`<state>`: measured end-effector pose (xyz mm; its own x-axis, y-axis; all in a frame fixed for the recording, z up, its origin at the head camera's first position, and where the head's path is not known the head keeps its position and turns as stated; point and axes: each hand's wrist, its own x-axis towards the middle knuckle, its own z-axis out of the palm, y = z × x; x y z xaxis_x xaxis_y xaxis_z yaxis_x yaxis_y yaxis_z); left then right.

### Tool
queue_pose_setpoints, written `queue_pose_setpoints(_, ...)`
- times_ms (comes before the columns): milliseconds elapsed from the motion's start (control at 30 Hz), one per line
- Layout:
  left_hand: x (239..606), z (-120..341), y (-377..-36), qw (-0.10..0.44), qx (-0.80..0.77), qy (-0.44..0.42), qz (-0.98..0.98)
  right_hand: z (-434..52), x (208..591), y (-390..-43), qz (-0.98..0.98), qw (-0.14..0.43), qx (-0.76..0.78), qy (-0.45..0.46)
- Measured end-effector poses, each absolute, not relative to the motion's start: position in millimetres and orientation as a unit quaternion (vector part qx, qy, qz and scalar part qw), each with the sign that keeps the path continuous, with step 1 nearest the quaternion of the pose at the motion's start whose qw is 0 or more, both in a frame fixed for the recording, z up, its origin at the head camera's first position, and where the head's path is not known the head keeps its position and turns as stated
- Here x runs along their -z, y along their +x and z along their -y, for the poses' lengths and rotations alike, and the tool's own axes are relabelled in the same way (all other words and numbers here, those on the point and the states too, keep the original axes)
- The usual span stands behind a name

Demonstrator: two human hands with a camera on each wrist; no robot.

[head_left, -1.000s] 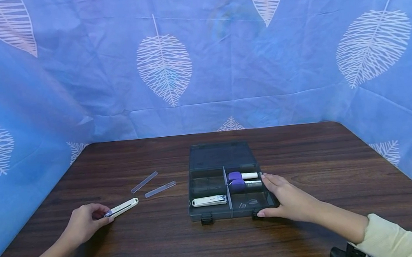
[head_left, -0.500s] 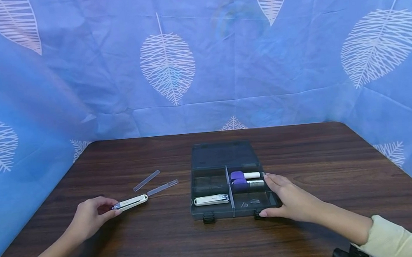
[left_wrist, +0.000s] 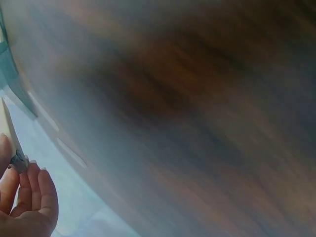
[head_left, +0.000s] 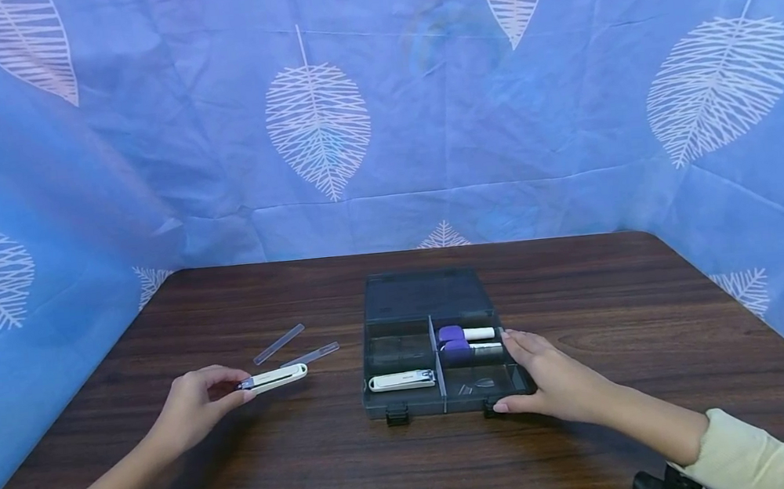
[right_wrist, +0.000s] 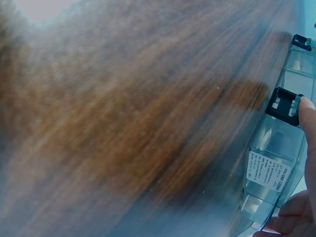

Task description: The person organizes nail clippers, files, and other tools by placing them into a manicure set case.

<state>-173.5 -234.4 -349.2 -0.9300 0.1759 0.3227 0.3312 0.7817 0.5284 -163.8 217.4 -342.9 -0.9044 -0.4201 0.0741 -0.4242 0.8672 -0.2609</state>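
A person's left hand (head_left: 198, 405) pinches one end of a slim white folding nail clipper (head_left: 276, 378), held just above the dark wooden table (head_left: 581, 297) at nine o'clock of an open smoky-grey plastic compartment box (head_left: 432, 296). The right hand (head_left: 554, 382) grasps the box's right near corner, steadying it. The step looks like carrying the clipper boxward; the next move seems to call for a free compartment, as a second white clipper (head_left: 401, 381) occupies the near-left one. The right wrist view alone shows the box's black latch (right_wrist: 285, 102) under a fingertip and a printed label (right_wrist: 269, 170); the left wrist view shows only blurred fingers (left_wrist: 29, 195).
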Motion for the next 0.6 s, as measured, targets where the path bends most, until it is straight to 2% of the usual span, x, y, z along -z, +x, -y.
queue_pose_setpoints(600, 346.1, 202.7, -173.0, 0.153, 0.342, -0.182, 0.909, -216.9, 340.0, -162.6, 0.965, 0.002, -0.143, 0.220)
